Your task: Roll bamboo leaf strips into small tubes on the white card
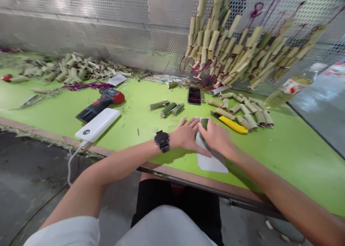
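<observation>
The right hand is curled around a short green bamboo piece pressed onto a white paper sheet; the left hand lies flat, fingers spread, pinning the sheet beside it. The piece could roll and crease the paper — the grip looks loose. A yellow utility knife sits just beyond the right hand, cut bamboo tubes behind it — easy to knock.

Left hand flat on white sheet, watch on wrist; right hand closed around green bamboo piece on same sheet; yellow utility knife just beside; power bank and drill well left on green table.
</observation>
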Tool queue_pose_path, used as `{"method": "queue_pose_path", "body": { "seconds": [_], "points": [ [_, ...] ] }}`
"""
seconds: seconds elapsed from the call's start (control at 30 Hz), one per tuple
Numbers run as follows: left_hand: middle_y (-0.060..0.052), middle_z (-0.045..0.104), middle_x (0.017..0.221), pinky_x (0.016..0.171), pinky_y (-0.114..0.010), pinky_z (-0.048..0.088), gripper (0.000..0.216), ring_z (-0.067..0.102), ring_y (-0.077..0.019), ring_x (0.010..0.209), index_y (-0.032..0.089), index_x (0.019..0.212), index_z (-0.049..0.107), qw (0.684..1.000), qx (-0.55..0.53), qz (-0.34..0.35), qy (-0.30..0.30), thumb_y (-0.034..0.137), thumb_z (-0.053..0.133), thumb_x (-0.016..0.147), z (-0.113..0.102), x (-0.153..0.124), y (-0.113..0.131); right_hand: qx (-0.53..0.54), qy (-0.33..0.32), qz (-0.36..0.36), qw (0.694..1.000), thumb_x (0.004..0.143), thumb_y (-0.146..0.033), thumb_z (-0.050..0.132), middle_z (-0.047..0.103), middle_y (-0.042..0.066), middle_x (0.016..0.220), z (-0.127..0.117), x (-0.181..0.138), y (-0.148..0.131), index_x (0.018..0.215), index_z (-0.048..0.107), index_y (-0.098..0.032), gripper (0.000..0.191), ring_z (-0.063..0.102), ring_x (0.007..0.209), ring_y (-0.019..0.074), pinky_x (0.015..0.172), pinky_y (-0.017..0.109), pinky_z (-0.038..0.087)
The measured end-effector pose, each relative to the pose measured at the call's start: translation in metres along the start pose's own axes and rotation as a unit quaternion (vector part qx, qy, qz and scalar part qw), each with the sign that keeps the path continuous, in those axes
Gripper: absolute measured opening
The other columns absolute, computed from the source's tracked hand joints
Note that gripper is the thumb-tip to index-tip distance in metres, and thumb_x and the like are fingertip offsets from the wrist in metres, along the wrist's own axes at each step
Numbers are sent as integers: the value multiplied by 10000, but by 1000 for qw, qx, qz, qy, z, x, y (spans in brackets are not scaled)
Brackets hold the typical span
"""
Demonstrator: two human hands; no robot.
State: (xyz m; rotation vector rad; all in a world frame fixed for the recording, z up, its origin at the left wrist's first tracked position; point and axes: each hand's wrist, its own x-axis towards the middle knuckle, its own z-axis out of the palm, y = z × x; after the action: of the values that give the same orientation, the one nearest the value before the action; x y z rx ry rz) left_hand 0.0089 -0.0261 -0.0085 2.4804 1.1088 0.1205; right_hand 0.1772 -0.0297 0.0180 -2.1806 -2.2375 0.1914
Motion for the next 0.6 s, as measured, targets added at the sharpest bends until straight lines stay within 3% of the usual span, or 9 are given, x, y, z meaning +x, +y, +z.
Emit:
{"method": "queue_pose_path", "body": {
  "seconds": [0.07,0.23,0.4,0.47,0.53,0.6],
  "points": [
    [-97,79,1762,1295,-540,-128,1370,13,-360,1635,193,1702,111,1000,1,4,3,1018,506,681,0,0,0,12,-16,-36,999,1080,-539,302,762,180,1017,0,0,1,1271,560,-134,517,735,843,271,658,321,452],
    [-128,36,1756,1299,-538,-119,1455,15,-360,1635,144,1703,55,1000,-12,-8,-4,1042,503,649,-1,0,0,-48,29,48,997,1074,-497,347,751,236,1116,-3,3,1,1287,556,-80,512,727,1032,344,758,358,480],
    [-89,59,1762,1293,-530,-139,1333,10,-342,1638,200,1696,164,1000,3,0,-9,1011,499,693,-1,1,0,17,-21,-50,998,1072,-547,317,772,158,1028,2,-12,-4,1333,550,-150,529,733,854,280,678,327,473],
    [-106,34,1760,1294,-531,-133,1375,6,-351,1636,166,1700,120,1000,1,-6,-8,1019,489,688,-2,0,0,23,-20,-15,999,1080,-524,274,769,182,1009,1,-8,4,1264,587,-128,538,730,842,286,672,334,475],
    [-118,17,1758,1299,-534,-114,1445,1,-373,1633,137,1702,59,1000,-4,-15,-9,1043,481,659,-2,0,0,-16,26,54,998,1069,-503,327,758,223,1083,0,-2,13,1277,577,-113,508,726,956,332,733,363,487],
    [-116,12,1758,1301,-536,-106,1471,-10,-385,1630,139,1703,37,1000,-3,-18,-15,1060,469,641,-2,0,0,-28,35,70,997,1069,-494,331,756,235,1078,-1,-1,17,1290,565,-103,506,727,967,347,740,373,486]
  ]
}}
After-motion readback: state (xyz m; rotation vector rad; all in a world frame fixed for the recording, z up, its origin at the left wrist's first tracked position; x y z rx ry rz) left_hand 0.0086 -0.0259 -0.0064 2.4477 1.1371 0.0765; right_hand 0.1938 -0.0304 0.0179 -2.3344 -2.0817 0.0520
